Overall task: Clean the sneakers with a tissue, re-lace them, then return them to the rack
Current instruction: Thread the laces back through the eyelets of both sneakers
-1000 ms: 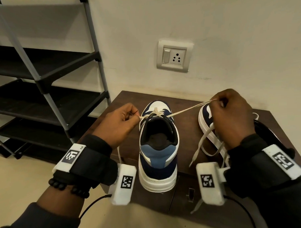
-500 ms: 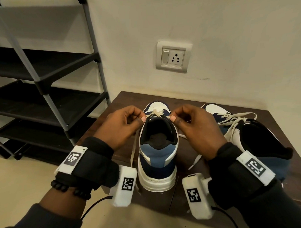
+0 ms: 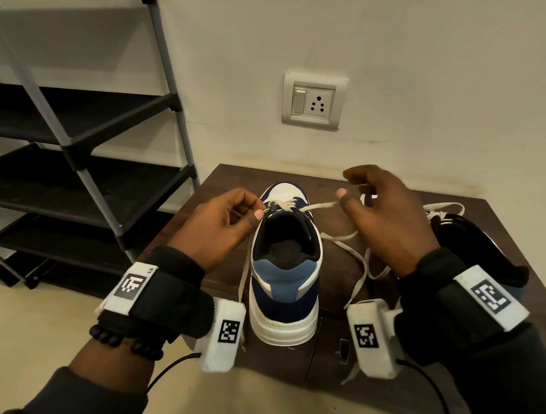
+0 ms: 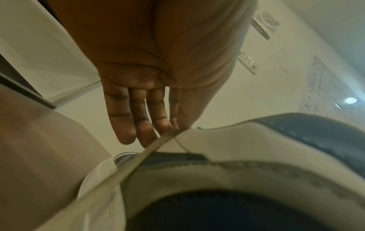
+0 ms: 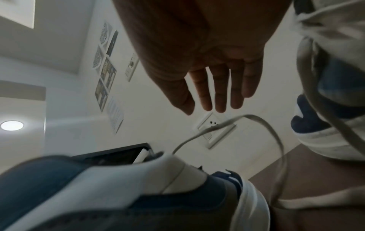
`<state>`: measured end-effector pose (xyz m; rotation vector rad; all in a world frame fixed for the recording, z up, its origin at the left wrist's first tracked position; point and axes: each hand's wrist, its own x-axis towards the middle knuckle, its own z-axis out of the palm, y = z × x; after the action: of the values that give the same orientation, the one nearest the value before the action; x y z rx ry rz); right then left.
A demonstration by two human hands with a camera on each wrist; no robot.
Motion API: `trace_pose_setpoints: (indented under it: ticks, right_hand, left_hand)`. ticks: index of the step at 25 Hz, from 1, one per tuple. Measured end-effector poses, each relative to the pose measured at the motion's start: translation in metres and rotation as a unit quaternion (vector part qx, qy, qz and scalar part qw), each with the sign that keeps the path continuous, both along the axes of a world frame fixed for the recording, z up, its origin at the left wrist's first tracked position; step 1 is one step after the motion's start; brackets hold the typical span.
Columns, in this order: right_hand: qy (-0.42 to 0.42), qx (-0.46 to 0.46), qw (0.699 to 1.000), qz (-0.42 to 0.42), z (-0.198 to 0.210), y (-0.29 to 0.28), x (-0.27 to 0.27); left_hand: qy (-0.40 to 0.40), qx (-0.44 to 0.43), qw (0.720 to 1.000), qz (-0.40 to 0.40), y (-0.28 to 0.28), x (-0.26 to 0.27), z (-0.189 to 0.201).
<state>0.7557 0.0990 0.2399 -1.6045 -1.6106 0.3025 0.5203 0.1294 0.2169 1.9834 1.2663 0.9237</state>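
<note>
A navy, blue and white sneaker [image 3: 283, 268] stands heel toward me on the low dark table [image 3: 326, 180]. My left hand [image 3: 259, 212] pinches its cream lace at the top left eyelet, and the loose end hangs down the shoe's left side. In the left wrist view that lace [image 4: 138, 157] runs from my fingertips [image 4: 158, 129] over the collar. My right hand [image 3: 345, 185] hovers to the right of the shoe with fingers spread. The other lace end [image 3: 319, 205] runs out under its thumb. In the right wrist view the lace [image 5: 217, 125] loops below straight fingers [image 5: 219, 93], ungripped. The second sneaker [image 3: 471, 243] lies at right.
A black and grey shoe rack [image 3: 78, 151] with bare shelves stands to the left of the table. A wall socket [image 3: 313, 101] sits on the wall behind. Loose lace ends [image 3: 358, 284] trail over the table between the two sneakers.
A second ago my right hand pulled the lace out to the right, then both hands met at the collar. Now the right hand has swung right again and spread its fingers.
</note>
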Motion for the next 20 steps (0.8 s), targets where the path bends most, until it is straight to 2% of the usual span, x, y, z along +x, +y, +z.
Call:
trace_pose_setpoints:
  ticks: [4, 9, 12, 16, 20]
  right_hand:
    - [0.018, -0.05, 0.993, 0.102, -0.014, -0.001, -0.024]
    - [0.006, -0.008, 1.0, 0.024, -0.009, 0.002, -0.014]
    - [-0.001, -0.004, 1.0, 0.006, -0.005, 0.002, -0.003]
    - [-0.017, -0.045, 0.998, 0.046, -0.007, 0.003, -0.004]
    - [0.022, -0.052, 0.993, 0.099, -0.013, 0.003, -0.014]
  left_hand:
    - [0.008, 0.021, 1.0, 0.009, 0.0, 0.002, 0.0]
    - [0.03, 0.043, 0.998, 0.034, 0.001, 0.004, 0.0]
    - [0.043, 0.053, 0.997, 0.037, 0.001, 0.007, 0.0]
    - [-0.005, 0.016, 1.0, 0.015, 0.001, 0.006, 0.0]
    - [-0.008, 0.018, 1.0, -0.013, 0.002, 0.007, 0.002]
